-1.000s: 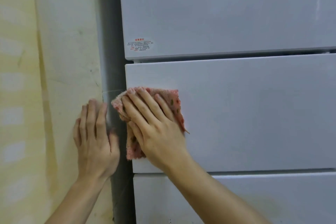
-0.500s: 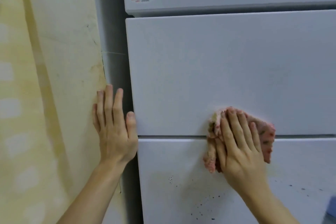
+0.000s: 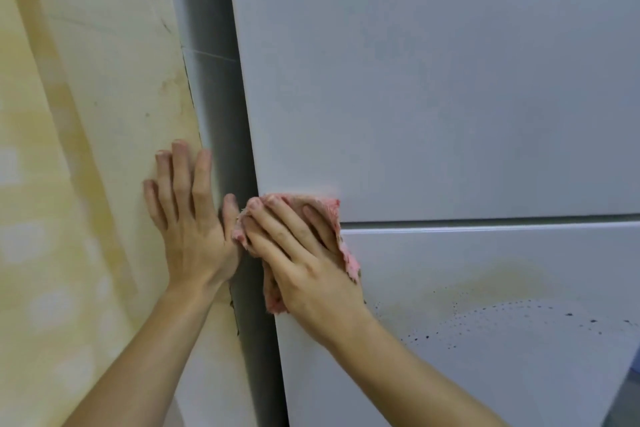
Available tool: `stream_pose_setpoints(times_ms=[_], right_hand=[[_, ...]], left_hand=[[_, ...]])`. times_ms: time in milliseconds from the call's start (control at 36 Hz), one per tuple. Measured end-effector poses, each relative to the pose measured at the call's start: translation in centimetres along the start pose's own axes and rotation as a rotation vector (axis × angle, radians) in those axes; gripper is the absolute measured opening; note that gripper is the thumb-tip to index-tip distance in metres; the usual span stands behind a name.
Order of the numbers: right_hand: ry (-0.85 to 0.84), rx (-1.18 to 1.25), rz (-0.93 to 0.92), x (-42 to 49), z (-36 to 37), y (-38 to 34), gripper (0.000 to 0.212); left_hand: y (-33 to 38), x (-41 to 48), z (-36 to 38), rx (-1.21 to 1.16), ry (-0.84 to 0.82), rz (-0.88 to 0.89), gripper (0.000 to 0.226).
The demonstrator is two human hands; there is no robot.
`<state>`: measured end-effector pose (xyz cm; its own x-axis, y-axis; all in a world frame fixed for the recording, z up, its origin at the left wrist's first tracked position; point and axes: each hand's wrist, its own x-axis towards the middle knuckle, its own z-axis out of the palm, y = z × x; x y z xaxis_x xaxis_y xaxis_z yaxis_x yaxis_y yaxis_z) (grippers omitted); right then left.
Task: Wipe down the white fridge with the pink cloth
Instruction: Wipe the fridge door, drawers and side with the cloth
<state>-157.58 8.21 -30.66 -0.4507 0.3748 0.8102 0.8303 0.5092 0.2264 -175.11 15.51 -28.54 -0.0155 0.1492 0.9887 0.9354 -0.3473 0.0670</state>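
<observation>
The white fridge [image 3: 433, 87] fills the right side, with a middle drawer front above a lower drawer front. My right hand [image 3: 301, 256] lies flat with straight fingers on the pink cloth [image 3: 348, 258], pressing it against the fridge's left edge across the seam between the two fronts. Pink cloth shows above the fingertips, to the right of the hand and below it. My left hand [image 3: 188, 218] rests flat on the yellowish wall beside the fridge, fingers straight and pointing up, thumb close to the cloth.
The yellowish stained wall [image 3: 86, 149] runs along the left, with a narrow grey gap [image 3: 214, 97] between it and the fridge. Dark specks and a yellowish smear [image 3: 502, 308] mark the lower drawer front.
My right hand slid the pink cloth left along the seam, from mid-panel to the fridge's left edge. The view dropped lower. My left hand stays flat on the wall.
</observation>
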Motion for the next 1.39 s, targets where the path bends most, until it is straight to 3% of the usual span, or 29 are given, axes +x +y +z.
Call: stream_pose_setpoints(times_ms=[194, 444, 528, 667, 750, 972, 1167, 1389], right_hand=[[0.122, 0.012, -0.012, -2.7, -1.0, 2.9, 0.063], [0.327, -0.070, 0.270, -7.7, -1.8, 6.5, 0.040], [0.296, -0.028, 0.263, -6.1, -0.9, 4.6, 0.050], [0.133, 0.082, 0.078, -2.2, -0.1, 1.2, 0.065], [0.075, 0.139, 0.083, -1.2, 0.0, 0.1, 0.077], [0.109, 0.050, 0.065, -3.6, -2.3, 3.4, 0.065], [0.166, -0.072, 0.113, -7.9, -5.1, 8.6, 0.049], [0.182, -0.144, 0.196, -11.9, -7.9, 13.0, 0.055]], left_hand=[[-0.8, -0.1, 0.5, 0.046, 0.029, 0.006, 0.076], [-1.0, -0.2, 1.0, 0.038, 0.099, 0.028, 0.066], [-0.8, -0.2, 1.0, 0.037, 0.096, 0.022, 0.066], [-0.8, -0.2, 1.0, 0.043, 0.094, 0.024, 0.064], [-0.7, -0.3, 0.8, 0.040, 0.089, 0.012, 0.063], [2.2, -0.4, -0.7, -0.066, 0.031, -0.075, 0.062], [8.6, -1.3, -0.8, -0.212, 0.025, 0.025, 0.059], [14.1, -2.1, 0.5, -0.145, 0.007, 0.038, 0.058]])
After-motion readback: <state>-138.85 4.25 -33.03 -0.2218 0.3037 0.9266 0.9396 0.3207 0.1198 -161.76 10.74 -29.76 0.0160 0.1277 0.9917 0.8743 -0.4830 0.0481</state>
